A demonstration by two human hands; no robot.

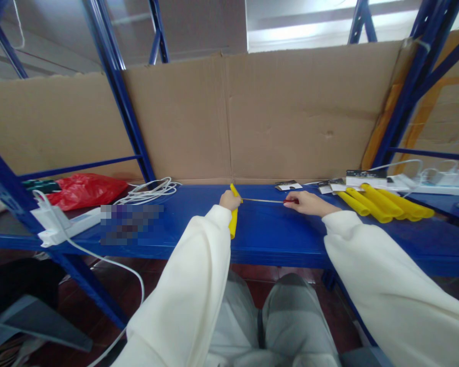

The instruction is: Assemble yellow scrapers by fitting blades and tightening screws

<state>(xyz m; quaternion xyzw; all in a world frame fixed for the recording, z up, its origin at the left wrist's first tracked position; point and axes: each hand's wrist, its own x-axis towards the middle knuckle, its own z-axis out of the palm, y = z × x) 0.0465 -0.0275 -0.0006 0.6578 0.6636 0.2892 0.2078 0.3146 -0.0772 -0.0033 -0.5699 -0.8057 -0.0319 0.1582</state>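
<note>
Gripping a slim, bright yellow, smooth-surfaced tube [233, 224] around its middle, the left hand [228, 200] is closed on it above the blue metal shelf top [275, 232]. The tube looks wider at its near part and narrower at its far end, which shows beyond the fingers. Its long axis runs front to back, the near end pointing toward the person's lap and the far end toward the cardboard; whether it touches the shelf top is unclear.

Well apart from the left hand, the right hand [302, 203] pinches a small dark red piece [289, 201] between its fingertips. A thin, pale, straight strip [263, 200] spans between the hands, roughly crosswise to the tube.

Just beyond the right hand lie black-and-white printed cards [288, 186]; to its right, several yellow tubes [380, 204] lie side by side, their near ends pointing toward the person and rightward. Left of the left hand are a coiled white cable [156, 191], a crumpled red plastic bag [90, 191] and a white power strip [80, 224]. Beyond both hands stands a brown cardboard panel [275, 117].
</note>
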